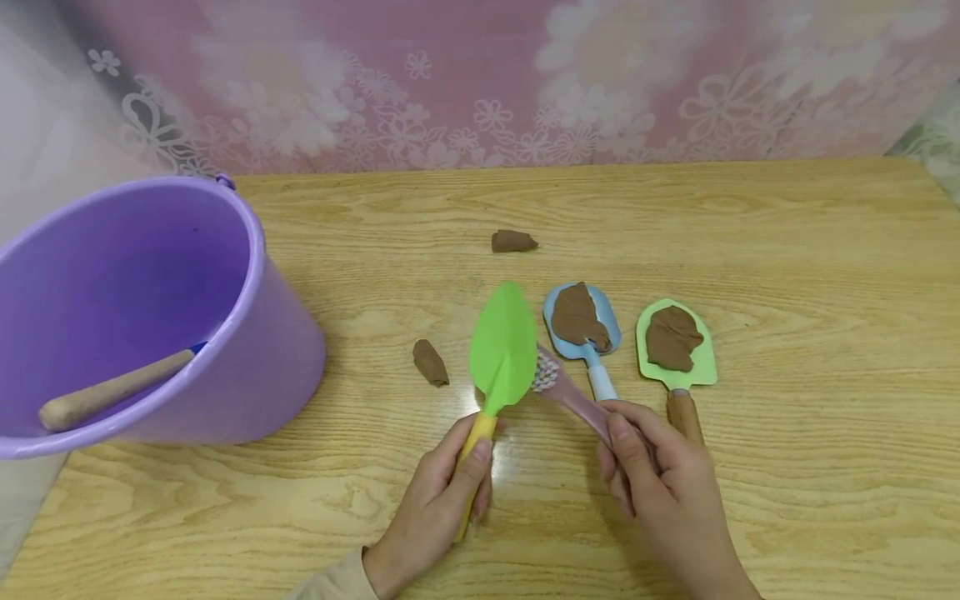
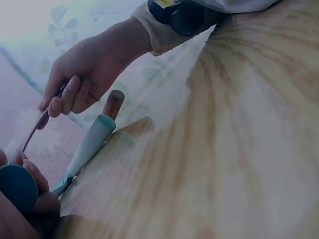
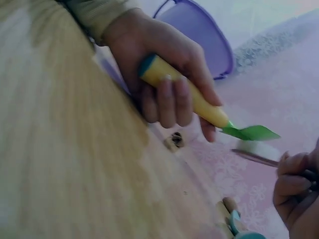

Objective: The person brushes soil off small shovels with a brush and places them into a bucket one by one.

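Observation:
My left hand point(image 1: 438, 492) grips the yellow handle of a small garden trowel point(image 1: 504, 346), its bright green blade pointing away from me. In my right hand point(image 1: 663, 475) is a mauve brush point(image 1: 577, 404), held by its handle. The brush's pale bristles point(image 1: 545, 371) are at the right edge of the trowel blade, and part of the brush head is hidden behind it. From the side, the right wrist view shows the brush head point(image 3: 256, 155) close under the green blade point(image 3: 254, 133); whether they touch is hard to tell.
A blue shovel point(image 1: 612, 312) and a light green shovel point(image 1: 705, 367) lie on the wooden table point(image 1: 825, 467), each bearing brown clay-like stuff. Two loose brown lumps point(image 1: 513, 242) lie farther left. The purple bucket point(image 1: 288, 367) at left contains a wooden-handled tool point(image 1: 120, 387).

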`<state>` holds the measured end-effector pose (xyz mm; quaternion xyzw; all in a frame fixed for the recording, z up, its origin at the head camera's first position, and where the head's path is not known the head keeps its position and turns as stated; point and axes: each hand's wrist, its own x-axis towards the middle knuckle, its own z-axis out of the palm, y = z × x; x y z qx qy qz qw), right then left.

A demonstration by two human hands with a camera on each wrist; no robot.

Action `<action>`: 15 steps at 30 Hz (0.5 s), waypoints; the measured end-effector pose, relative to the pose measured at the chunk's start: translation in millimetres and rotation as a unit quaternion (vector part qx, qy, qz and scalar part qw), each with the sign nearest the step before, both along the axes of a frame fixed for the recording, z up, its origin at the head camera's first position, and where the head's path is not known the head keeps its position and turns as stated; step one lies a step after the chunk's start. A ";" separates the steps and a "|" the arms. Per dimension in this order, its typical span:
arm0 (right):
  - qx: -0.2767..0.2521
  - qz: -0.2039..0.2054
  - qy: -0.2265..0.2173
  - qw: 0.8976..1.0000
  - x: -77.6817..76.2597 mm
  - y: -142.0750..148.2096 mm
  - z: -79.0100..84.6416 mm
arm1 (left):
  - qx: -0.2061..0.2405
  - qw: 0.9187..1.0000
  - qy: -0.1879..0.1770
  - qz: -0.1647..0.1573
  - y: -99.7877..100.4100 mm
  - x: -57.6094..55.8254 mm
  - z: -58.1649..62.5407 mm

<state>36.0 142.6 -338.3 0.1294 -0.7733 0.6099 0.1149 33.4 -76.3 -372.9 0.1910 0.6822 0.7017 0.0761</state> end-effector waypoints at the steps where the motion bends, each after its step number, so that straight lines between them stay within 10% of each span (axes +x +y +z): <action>1: -0.029 0.001 0.003 1.000 -0.6 2.4 0.5 | -0.001 1.000 -0.002 0.000 0.1 0.1 0.1; 4: -0.090 0.008 0.015 0.996 -2.5 8.3 1.4 | -0.003 1.000 -0.008 0.001 0.3 0.2 0.1; 15: 0.056 0.012 0.033 0.998 0.8 -4.5 -2.9 | 0.006 1.000 -0.010 -0.001 0.4 0.0 0.0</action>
